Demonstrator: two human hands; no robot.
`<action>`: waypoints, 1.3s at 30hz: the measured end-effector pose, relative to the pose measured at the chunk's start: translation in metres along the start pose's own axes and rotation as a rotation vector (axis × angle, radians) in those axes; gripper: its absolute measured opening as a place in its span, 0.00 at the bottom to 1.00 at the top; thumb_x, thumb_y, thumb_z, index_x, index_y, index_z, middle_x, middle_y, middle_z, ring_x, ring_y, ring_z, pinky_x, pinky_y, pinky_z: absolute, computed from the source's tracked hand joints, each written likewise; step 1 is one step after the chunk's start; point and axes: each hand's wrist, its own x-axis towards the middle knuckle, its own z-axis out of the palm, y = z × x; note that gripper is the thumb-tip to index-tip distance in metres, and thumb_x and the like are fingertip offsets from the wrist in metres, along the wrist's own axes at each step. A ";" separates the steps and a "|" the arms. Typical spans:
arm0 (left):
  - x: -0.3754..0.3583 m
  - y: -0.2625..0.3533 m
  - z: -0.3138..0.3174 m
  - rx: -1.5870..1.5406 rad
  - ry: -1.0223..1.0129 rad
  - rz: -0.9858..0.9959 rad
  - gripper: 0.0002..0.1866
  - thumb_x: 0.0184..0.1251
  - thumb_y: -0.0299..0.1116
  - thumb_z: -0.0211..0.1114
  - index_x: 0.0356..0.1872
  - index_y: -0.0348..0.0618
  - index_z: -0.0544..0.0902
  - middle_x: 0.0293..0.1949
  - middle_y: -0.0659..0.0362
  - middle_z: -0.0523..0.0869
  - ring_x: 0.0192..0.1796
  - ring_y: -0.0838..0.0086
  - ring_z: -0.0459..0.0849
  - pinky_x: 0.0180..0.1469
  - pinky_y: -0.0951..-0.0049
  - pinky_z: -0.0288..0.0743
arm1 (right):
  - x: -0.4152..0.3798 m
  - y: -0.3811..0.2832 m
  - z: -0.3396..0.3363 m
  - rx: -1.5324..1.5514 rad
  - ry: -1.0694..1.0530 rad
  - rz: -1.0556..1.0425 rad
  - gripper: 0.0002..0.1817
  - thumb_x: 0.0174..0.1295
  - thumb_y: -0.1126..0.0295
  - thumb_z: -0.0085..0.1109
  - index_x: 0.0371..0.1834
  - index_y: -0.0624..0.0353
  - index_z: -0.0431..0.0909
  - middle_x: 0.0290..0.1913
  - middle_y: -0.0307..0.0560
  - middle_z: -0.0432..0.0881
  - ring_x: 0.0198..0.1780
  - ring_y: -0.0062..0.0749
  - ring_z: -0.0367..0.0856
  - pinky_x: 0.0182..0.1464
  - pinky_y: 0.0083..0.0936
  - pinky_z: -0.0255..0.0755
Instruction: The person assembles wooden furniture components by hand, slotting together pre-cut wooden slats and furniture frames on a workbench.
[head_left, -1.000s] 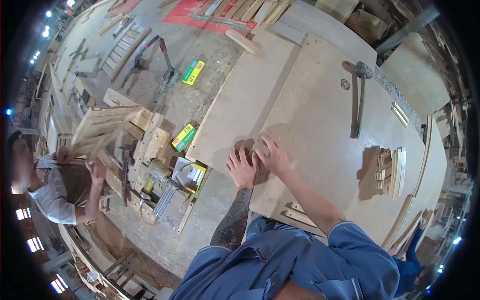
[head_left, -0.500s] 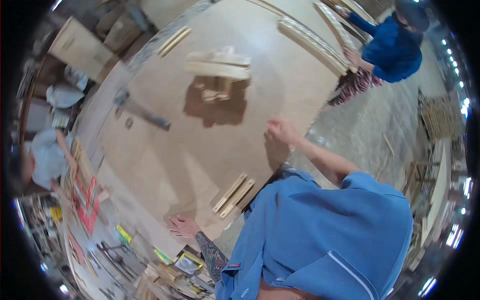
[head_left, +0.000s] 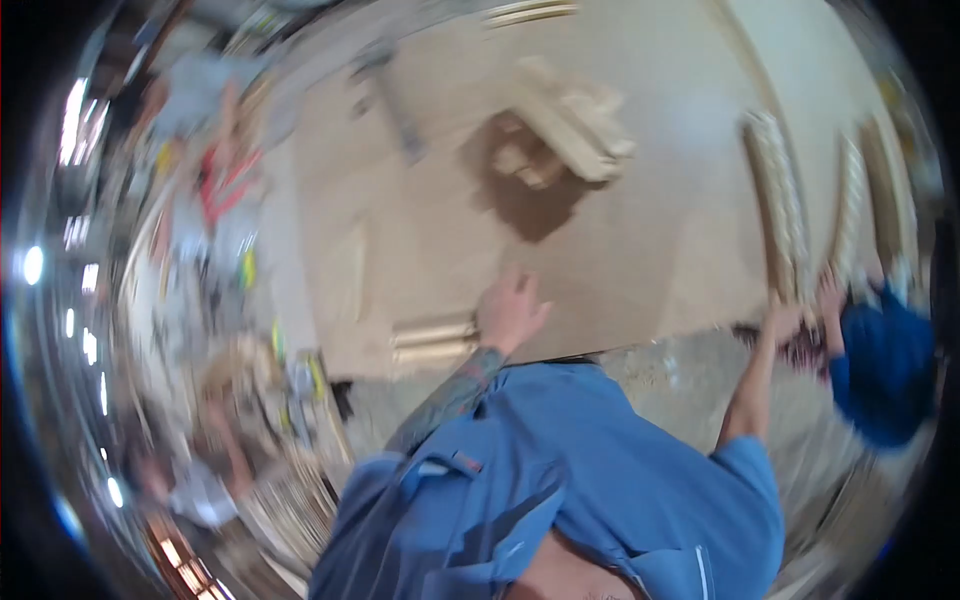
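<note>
My left hand (head_left: 512, 308), below a tattooed forearm, is over the near edge of the large board-topped table (head_left: 650, 260), fingers apart and holding nothing. Just left of it lie short wooden strips (head_left: 435, 340) side by side. My right hand (head_left: 785, 320) reaches out to the right, at the near end of a long bundle of wooden strips (head_left: 775, 205). Blur hides how its fingers sit there. A loose pile of wooden pieces (head_left: 575, 125) rests mid-table and casts a shadow.
A co-worker in dark blue (head_left: 880, 365) stands at the right, one hand (head_left: 830, 297) at another long strip (head_left: 848, 200). A long dark tool (head_left: 398, 110) and a thin strip (head_left: 360, 270) lie on the table's left. Other people (head_left: 205, 95) are at the left.
The view has swung to the right. My left hand has come from the table's corner to beside the short strips; my right has moved out to the long bundle's end.
</note>
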 end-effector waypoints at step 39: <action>-0.036 -0.484 -0.131 -0.516 0.304 -0.388 0.31 0.46 0.44 0.75 0.50 0.36 0.81 0.48 0.41 0.85 0.52 0.51 0.84 0.54 0.55 0.77 | -0.618 -0.296 -0.126 0.330 -1.032 -1.438 0.25 0.57 0.62 0.66 0.59 0.58 0.79 0.54 0.61 0.83 0.54 0.57 0.82 0.57 0.43 0.75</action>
